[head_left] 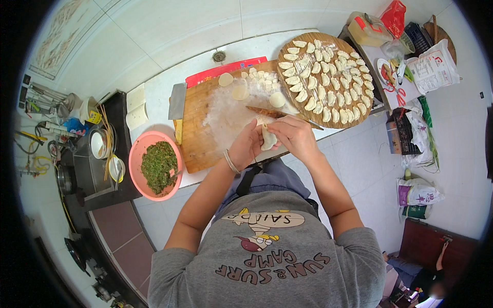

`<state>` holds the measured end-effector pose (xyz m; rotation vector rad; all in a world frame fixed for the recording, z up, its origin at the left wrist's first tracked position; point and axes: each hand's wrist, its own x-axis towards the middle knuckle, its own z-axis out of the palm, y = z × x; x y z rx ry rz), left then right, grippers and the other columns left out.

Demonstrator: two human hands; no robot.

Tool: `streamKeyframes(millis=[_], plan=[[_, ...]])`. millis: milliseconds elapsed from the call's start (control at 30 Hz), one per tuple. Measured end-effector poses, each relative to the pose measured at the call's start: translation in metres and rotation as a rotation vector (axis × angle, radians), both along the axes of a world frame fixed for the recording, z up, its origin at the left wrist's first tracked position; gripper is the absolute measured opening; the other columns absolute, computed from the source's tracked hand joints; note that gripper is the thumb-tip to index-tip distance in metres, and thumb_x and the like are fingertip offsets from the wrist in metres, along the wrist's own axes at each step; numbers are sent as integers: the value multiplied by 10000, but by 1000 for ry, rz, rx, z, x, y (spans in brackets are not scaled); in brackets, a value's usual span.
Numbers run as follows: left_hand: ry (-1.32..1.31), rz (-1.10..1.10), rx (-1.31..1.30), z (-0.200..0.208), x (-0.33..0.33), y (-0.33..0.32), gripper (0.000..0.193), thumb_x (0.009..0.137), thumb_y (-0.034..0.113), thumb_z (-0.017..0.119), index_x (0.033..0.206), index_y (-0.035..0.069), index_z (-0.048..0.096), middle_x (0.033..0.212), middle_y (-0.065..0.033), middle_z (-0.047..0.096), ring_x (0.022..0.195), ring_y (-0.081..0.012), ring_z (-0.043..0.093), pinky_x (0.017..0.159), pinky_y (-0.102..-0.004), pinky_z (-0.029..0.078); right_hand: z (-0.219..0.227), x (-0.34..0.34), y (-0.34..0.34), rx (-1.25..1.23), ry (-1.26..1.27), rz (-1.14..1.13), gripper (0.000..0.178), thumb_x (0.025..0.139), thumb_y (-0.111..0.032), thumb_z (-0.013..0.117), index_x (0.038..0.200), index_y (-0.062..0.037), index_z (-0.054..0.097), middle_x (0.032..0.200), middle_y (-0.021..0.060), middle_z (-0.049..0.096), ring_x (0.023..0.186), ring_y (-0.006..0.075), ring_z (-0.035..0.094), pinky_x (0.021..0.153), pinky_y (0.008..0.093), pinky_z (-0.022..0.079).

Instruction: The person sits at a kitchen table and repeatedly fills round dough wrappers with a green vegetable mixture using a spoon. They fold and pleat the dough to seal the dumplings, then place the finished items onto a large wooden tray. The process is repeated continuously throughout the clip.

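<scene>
Both my hands meet near the front edge of the floured wooden board. A pale folded dumpling (268, 139) is between them. My left hand (245, 145) cups its left side, while my right hand (295, 136) pinches its upper edge with the fingers. Just beyond the hands lies a long brown tapered tool (267, 111), partly hidden by them. Round dough wrappers (240, 93) and small cut dough pieces (264, 80) lie on the cutting board (194, 138). Green filling (159, 167) is heaped in a pink basin (134, 159) at the left, with a utensil in it.
A round wooden board (308, 37) at the far right bears rows of several dumplings. A cleaver (177, 101) rests at the cutting board's left edge. A stove (100, 179) stands at far left, a side table with scissors (400, 96) at right. Another person (421, 272) is at lower right.
</scene>
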<state>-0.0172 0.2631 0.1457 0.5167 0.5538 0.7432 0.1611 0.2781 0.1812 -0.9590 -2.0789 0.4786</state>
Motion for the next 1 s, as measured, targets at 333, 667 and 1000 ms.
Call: streamKeyframes(millis=[333, 667, 1000], plan=[[-2, -21, -26, 3, 0, 1, 653, 988, 515, 219, 1239, -28, 478, 1165, -149, 593, 1070, -256, 582, 970, -385, 437, 10, 1, 7, 62, -101, 73, 160, 712, -38, 686, 868, -9, 664, 821, 78, 634, 739, 248, 633, 630, 330, 501], [-20, 5, -68, 8, 0, 0, 639, 986, 508, 226, 1227, -17, 501, 1172, -147, 591, 1088, -251, 579, 997, -419, 428, 10, -6, 9, 167, -63, 72, 180, 651, -46, 669, 827, -40, 632, 835, 68, 610, 757, 255, 617, 648, 342, 497], [-179, 44, -142, 7, 3, 5, 619, 985, 492, 243, 1234, -19, 488, 1148, -153, 606, 1065, -262, 597, 994, -429, 439, 6, -1, 10, 120, -85, 89, 253, 693, -28, 653, 945, -18, 667, 868, 96, 653, 753, 264, 643, 636, 340, 512]])
